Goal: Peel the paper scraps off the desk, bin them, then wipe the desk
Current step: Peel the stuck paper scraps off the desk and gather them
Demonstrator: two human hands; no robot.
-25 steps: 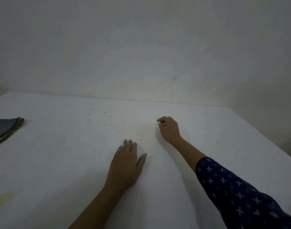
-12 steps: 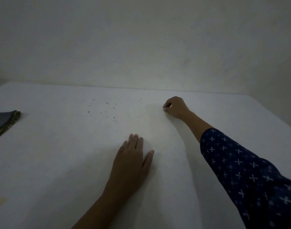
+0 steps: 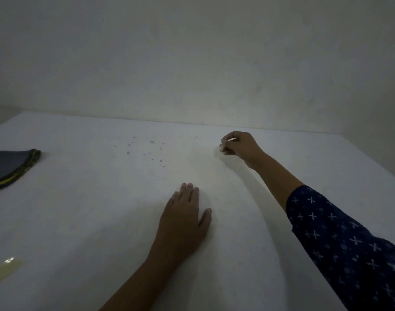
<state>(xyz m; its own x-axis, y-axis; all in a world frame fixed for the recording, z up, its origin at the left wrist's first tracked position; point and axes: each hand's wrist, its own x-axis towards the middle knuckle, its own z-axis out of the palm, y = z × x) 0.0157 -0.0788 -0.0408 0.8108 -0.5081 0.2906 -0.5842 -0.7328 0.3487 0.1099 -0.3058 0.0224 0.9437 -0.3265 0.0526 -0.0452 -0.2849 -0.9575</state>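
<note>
The white desk [image 3: 79,221] fills the lower half of the view. My left hand [image 3: 183,218] lies flat on it near the middle, fingers straight and together. My right hand [image 3: 239,145] reaches toward the far edge with its fingers curled, pinching a small white paper scrap [image 3: 219,149] that sits on the desk surface at the fingertips. Several tiny dark specks [image 3: 147,151] dot the desk to the left of that hand. The room is dim, so the scrap's outline is faint.
A folded dark grey cloth with a yellow-green edge [image 3: 10,167] lies at the left edge. A pale yellow strip [image 3: 3,271] rests at the near left corner. A plain wall [image 3: 192,63] rises right behind the desk's far edge.
My right hand has moved farther from me toward the desk's far edge, still curled. My left hand stays flat in the same spot.
</note>
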